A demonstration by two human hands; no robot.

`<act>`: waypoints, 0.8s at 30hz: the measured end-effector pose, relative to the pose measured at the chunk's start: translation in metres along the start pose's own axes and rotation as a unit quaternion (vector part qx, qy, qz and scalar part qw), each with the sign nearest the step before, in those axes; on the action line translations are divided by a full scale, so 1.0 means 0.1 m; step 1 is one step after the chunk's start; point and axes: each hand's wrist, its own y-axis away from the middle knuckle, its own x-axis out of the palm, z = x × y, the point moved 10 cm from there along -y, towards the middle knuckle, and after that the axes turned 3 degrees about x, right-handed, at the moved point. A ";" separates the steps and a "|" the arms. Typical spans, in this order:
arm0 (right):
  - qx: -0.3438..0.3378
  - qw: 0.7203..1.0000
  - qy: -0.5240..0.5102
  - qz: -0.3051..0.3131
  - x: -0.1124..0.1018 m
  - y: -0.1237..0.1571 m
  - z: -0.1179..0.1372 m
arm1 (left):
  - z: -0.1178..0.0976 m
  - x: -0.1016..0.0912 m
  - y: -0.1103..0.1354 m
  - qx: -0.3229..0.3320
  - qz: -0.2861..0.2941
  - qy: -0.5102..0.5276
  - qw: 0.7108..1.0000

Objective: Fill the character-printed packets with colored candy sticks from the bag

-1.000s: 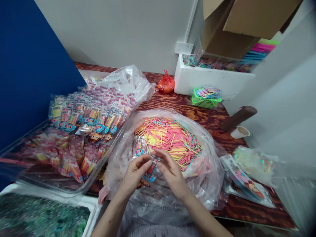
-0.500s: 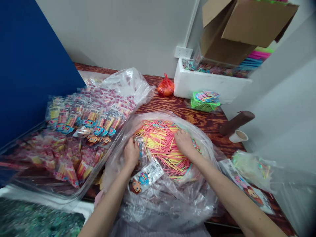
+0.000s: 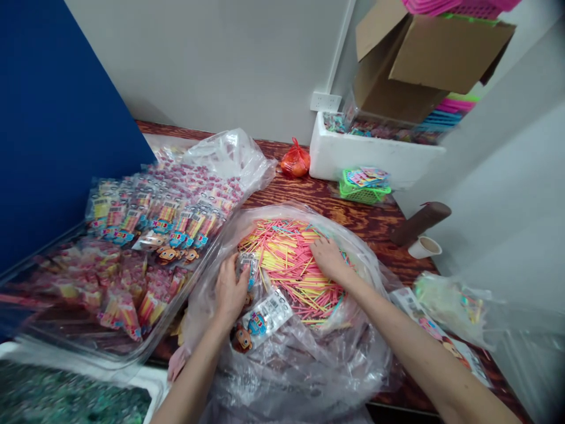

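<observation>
Your left hand point(image 3: 232, 288) is loosening, seemingly freeing the packet point(image 3: 250, 265) left of the sticks point(image 3: 289, 259) | right hand point(image 3: 329, 257) touching them, grip unclear

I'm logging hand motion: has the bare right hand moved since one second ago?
Yes: the bare right hand has moved forward and rightward, closer to the green plastic mesh basket.

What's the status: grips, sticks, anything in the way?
Left grip at far packet, right grip on colored sticks; holds unclear. Sticks heaped in plastic bag. Nothing blocking right grip; near packet lies clear.
</observation>
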 end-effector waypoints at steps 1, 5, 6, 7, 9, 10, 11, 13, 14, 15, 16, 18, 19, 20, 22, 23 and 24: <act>0.005 1.000 -0.013 -0.002 0.01 0.00 -0.03 | -0.02 -0.04 0.04 0.001 -0.001 0.008 1.000; 0.033 0.995 -0.093 -0.023 0.04 0.02 -0.17 | -0.10 -0.20 0.17 0.020 -0.006 0.024 1.000; 0.042 0.991 -0.120 -0.032 0.03 0.02 -0.21 | -0.13 -0.23 0.19 0.026 -0.008 0.022 0.999; 0.053 0.986 -0.149 -0.042 0.01 0.02 -0.27 | -0.16 -0.25 0.21 0.033 -0.012 0.020 0.999; 0.077 0.971 -0.213 -0.070 -0.07 0.00 -0.38 | -0.23 -0.28 0.24 0.048 -0.016 0.016 0.999; 0.089 0.962 -0.243 -0.086 -0.13 0.00 -0.43 | -0.26 -0.29 0.25 0.054 -0.016 0.018 0.998; 0.098 0.954 -0.264 -0.101 -0.20 0.00 -0.47 | -0.30 -0.28 0.27 0.058 -0.014 0.022 0.998; 0.111 0.921 -0.350 -0.134 -0.33 0.05 -0.51 | -0.38 -0.24 0.29 0.063 -0.002 0.033 0.997; 0.114 0.884 -0.429 -0.144 -0.37 0.09 -0.50 | -0.43 -0.21 0.31 0.064 0.008 0.040 0.997; 0.116 0.829 -0.528 -0.147 -0.37 0.16 -0.48 | -0.47 -0.17 0.33 0.066 0.019 0.047 0.997; 0.117 0.748 -0.638 -0.137 -0.33 0.24 -0.42 | -0.52 -0.13 0.35 0.070 0.033 0.054 0.996; 0.123 0.599 -0.788 -0.077 -0.16 0.42 -0.17 | -0.64 -0.05 0.41 0.085 0.061 0.067 0.992; 0.134 0.553 -0.821 -0.039 -0.06 0.53 -0.02 | -0.71 0.00 0.45 0.096 0.074 0.070 0.990; 0.144 0.523 -0.840 -0.007 0.05 0.65 0.14 | -0.77 0.04 0.50 0.107 0.086 0.071 0.988; 0.158 0.508 -0.846 0.017 0.22 0.88 0.38 | -0.91 0.14 0.61 0.135 0.103 0.065 0.983; 0.163 0.525 -0.835 0.008 0.28 0.98 0.45 | -0.99 0.20 0.67 0.155 0.110 0.059 0.980; 0.164 0.555 -0.815 -0.009 0.32 1.07 0.51 | -1.07 0.27 0.75 0.182 0.121 0.050 0.975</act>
